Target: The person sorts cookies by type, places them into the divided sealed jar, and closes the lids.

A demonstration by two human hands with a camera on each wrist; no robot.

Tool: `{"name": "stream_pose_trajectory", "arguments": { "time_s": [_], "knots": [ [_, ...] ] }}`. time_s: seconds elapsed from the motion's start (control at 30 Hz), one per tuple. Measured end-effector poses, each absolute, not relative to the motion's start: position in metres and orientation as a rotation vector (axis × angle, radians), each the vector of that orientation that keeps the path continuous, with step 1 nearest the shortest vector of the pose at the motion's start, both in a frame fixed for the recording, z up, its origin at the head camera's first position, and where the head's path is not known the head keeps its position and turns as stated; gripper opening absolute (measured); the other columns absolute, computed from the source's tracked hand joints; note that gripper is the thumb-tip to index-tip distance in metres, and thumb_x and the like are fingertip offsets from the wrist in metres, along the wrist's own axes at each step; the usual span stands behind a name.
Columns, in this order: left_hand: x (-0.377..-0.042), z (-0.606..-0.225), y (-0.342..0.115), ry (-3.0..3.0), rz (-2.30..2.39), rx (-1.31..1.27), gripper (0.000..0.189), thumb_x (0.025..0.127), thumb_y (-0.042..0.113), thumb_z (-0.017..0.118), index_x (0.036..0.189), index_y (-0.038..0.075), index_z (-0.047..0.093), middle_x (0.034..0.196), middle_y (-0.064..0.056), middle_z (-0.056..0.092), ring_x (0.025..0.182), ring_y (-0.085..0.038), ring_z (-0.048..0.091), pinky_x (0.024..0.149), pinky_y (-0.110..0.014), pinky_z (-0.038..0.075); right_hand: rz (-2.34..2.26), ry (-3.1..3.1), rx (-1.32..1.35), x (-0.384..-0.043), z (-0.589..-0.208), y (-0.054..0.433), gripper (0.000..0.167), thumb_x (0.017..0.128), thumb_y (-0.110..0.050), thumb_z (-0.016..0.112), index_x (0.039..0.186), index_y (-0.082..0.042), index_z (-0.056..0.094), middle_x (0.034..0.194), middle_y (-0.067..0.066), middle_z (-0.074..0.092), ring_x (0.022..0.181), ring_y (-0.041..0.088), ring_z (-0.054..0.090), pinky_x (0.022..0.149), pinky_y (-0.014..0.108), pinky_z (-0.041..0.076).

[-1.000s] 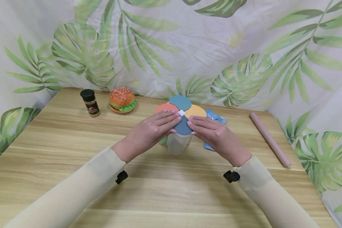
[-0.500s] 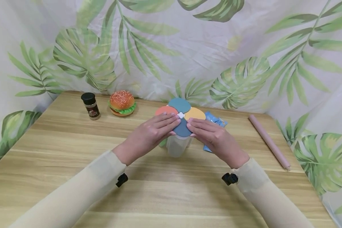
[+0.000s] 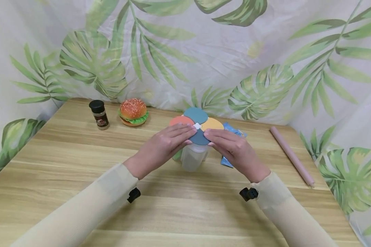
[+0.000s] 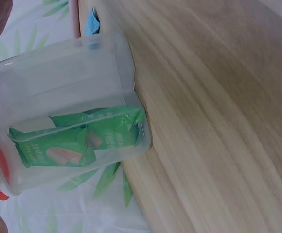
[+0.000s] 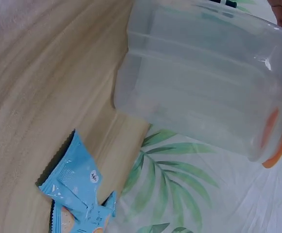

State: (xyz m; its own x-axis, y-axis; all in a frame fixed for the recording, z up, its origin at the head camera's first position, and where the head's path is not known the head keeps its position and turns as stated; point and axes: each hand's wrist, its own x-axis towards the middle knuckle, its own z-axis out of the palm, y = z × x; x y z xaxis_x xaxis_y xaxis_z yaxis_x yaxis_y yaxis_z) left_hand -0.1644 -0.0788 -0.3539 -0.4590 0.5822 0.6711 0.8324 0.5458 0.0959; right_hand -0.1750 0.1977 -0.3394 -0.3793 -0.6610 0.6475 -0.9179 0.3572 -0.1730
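A clear plastic storage canister [image 3: 193, 159] stands upright on the table under a lid [image 3: 215, 124] of red, teal, yellow and dark blue petals. My left hand [image 3: 165, 142] lies over the red and blue petals, its thumb at the front rim. Across the lid, my right hand [image 3: 233, 145] has its fingers on the yellow and blue petals and its thumb under the blue edge. Both hands pinch the dark blue petal [image 3: 198, 138] at its sides. Green snack packets [image 4: 53, 145] lie inside one compartment in the left wrist view.
Blue snack packets [image 5: 78, 170] lie right of the canister. A spice jar [image 3: 99, 115] and a toy hamburger [image 3: 133, 112] stand at the back left. Toward the right edge lies a pink roll [image 3: 292, 156]. A leaf-print cloth [image 3: 173, 51] hangs behind the wooden table [image 3: 179, 212].
The blue petal's front edge has risen slightly, showing more of the pale rim beneath. Both hands keep nearly the same place, and the head view has shifted a little.
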Motion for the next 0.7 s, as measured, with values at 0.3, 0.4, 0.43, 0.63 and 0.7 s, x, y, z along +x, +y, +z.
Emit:
{"name": "stream_pose_trajectory", "arguments": {
  "time_s": [0.3,0.4,0.43,0.63,0.7],
  "knots": [
    [-0.166,-0.350,-0.079,-2.265,-0.649,-1.140,0.043,0.101,0.021,0.071,0.140,0.005,0.062,0.135,-0.006,0.069,0.131,-0.022,0.064,0.113,-0.036,0.053,1.027,-2.263,1.249,-0.175,-0.332,0.192,0.034,0.094,0.005,0.073,0.125,-0.006,0.076,0.123,0.012,0.078,0.118,0.023,0.072,0.103,0.017,0.054],
    [-0.167,-0.349,-0.080,-2.281,-0.660,-1.134,0.047,0.100,0.024,0.073,0.141,0.005,0.060,0.134,-0.007,0.068,0.128,-0.021,0.064,0.112,-0.035,0.054,1.079,-2.287,1.214,-0.176,-0.329,0.191,0.033,0.093,0.006,0.073,0.124,-0.006,0.077,0.119,0.011,0.079,0.113,0.017,0.072,0.097,0.016,0.055],
    [-0.167,-0.349,-0.080,-2.286,-0.665,-1.131,0.049,0.100,0.024,0.073,0.142,0.005,0.059,0.134,-0.007,0.068,0.128,-0.021,0.064,0.112,-0.035,0.054,1.094,-2.297,1.205,-0.176,-0.328,0.191,0.033,0.093,0.006,0.072,0.124,-0.006,0.077,0.118,0.011,0.079,0.111,0.014,0.072,0.094,0.016,0.055],
    [-0.170,-0.350,-0.080,-2.319,-0.727,-1.112,0.058,0.099,0.026,0.074,0.148,0.003,0.053,0.137,-0.010,0.067,0.127,-0.023,0.065,0.110,-0.038,0.055,1.230,-2.370,1.123,-0.180,-0.323,0.192,0.025,0.100,0.000,0.067,0.121,-0.007,0.078,0.112,0.009,0.080,0.099,0.007,0.070,0.086,0.015,0.054],
    [-0.170,-0.349,-0.080,-2.336,-0.747,-1.102,0.061,0.099,0.026,0.074,0.150,0.002,0.051,0.137,-0.011,0.067,0.126,-0.023,0.065,0.110,-0.039,0.055,1.261,-2.389,1.092,-0.182,-0.322,0.191,0.023,0.101,-0.002,0.066,0.119,-0.008,0.078,0.110,0.009,0.080,0.098,0.007,0.070,0.086,0.016,0.054]
  ]
}}
